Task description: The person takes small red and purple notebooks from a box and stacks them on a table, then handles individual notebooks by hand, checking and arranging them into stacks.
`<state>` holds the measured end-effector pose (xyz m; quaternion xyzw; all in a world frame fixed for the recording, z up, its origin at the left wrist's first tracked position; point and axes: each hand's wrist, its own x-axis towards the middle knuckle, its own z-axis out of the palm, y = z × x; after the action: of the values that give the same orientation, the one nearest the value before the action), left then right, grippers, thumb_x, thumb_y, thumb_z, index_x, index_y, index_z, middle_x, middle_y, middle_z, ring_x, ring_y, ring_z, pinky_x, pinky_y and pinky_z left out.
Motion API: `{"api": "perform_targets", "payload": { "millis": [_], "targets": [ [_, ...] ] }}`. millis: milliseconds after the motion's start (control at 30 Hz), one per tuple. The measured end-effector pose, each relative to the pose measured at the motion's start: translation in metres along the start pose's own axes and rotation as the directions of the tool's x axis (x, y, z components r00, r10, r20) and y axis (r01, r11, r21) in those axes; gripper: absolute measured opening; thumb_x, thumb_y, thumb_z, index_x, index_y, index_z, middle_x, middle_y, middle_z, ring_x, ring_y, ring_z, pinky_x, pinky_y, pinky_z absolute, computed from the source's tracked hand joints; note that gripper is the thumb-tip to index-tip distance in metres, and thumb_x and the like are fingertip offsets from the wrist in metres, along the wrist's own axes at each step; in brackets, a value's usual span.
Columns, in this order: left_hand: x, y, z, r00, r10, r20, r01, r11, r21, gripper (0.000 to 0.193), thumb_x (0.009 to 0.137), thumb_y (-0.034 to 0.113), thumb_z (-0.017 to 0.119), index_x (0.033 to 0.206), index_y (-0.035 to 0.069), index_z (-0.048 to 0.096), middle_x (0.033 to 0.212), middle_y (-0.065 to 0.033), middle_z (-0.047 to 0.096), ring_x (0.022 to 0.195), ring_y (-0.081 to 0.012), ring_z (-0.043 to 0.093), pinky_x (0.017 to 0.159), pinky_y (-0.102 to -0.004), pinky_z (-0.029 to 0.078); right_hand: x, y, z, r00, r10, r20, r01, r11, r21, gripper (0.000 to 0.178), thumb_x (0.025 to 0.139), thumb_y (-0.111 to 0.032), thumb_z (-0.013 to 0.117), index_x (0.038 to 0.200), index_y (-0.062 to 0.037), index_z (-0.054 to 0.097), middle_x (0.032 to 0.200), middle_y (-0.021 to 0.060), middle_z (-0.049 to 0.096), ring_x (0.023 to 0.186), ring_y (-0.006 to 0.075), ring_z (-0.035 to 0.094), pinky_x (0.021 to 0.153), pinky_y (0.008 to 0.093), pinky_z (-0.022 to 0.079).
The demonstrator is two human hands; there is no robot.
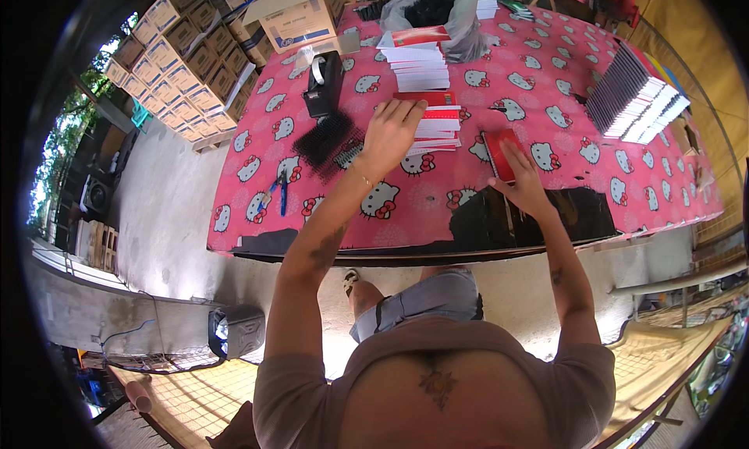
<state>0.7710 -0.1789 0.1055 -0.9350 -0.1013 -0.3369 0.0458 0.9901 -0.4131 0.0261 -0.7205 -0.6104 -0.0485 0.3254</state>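
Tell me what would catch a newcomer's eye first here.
Most likely the bright pink table cover with white cartoon cat faces, spread across the middle. On it, the right hand lies on a red-covered rectangular notebook, while the left hand is at a stack of white-paged, red-covered booklets. Brown cardboard boxes are piled high beyond the table's left side.

Can't see left hand's [392,131] palm; can't tell grip from touch on stack [439,126], 1 o'clock. Lose part of red notebook [494,146], 2 o'clock, under right hand [521,180]. Can't identify bag's [468,37] black contents [429,8], 12 o'clock. Lose carton [300,21] top to frame edge, 11 o'clock. Can't make out red thing [620,4] near 2 o'clock rim, nor clutter [714,386], 4 o'clock: too small.
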Motion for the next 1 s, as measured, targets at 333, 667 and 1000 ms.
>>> {"api": "perform_targets", "payload": {
  "millis": [333,667,1000],
  "targets": [
    [-0.109,0.095,0.013,0.705,-0.69,-0.164,0.486,0.638,-0.597,0.036,0.097,0.018,0.055,0.129,0.001,0.058,0.113,-0.0193,0.062,0.108,-0.0348,0.059,0.099,-0.0412,0.043,-0.009,-0.093,0.091,0.964,0.249,0.09,-0.213,0.529,0.821,0.047,0.086,-0.003,0.072,0.13,-0.0062,0.055,0.102,0.0027,0.061,0.098,0.0116,0.057,0.083,0.0251,0.047],
    [-0.129,-0.081,0.032,0.925,-0.378,-0.043,0.378,0.903,0.205,0.028,0.092,0.014,0.06,0.115,-0.002,0.064,0.107,-0.0158,0.063,0.095,-0.0338,0.058,0.087,-0.0441,0.048,0.003,-0.106,0.075,0.938,0.117,0.327,-0.336,0.542,0.77,0.029,0.09,-0.009,0.068,0.118,-0.003,0.068,0.102,0.0028,0.07,0.09,0.0077,0.059,0.081,0.0238,0.049],
    [-0.12,0.003,-0.035,0.894,-0.449,0.002,0.41,0.814,-0.412,0.023,0.093,0.006,0.061,0.115,0.002,0.065,0.095,-0.0146,0.067,0.074,-0.0241,0.064,0.068,-0.0335,0.052,0.003,-0.104,0.076,0.929,0.103,0.354,-0.352,0.533,0.769,0.031,0.09,-0.008,0.069,0.12,-0.0023,0.068,0.101,0.0019,0.07,0.087,0.0066,0.058,0.079,0.0228,0.048]
  ]
}}
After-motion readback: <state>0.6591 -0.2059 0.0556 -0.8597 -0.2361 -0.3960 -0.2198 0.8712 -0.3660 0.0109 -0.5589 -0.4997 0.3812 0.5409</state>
